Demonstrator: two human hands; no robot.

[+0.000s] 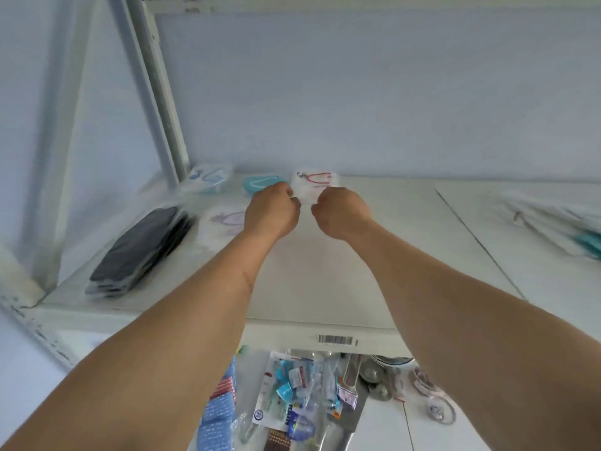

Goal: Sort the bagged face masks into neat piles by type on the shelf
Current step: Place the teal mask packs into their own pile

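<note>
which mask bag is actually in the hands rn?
The white bagged mask with the red ear loops, pinched by the left hand and right hand. The black stack, teal and purple-looped ones lie untouched.

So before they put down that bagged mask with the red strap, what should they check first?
1. Both hands grip the bag: ok. The left hand and right hand each pinch the red-strap mask bag.
2. Bare shelf space below: ok.
3. Matching red-strap pile: cannot tell; none shows.
4. Other types apart: ok. The black pile, purple-strap bag and teal mask lie separately.
5. Unsorted heap at right: not ok, and blurred.
</note>
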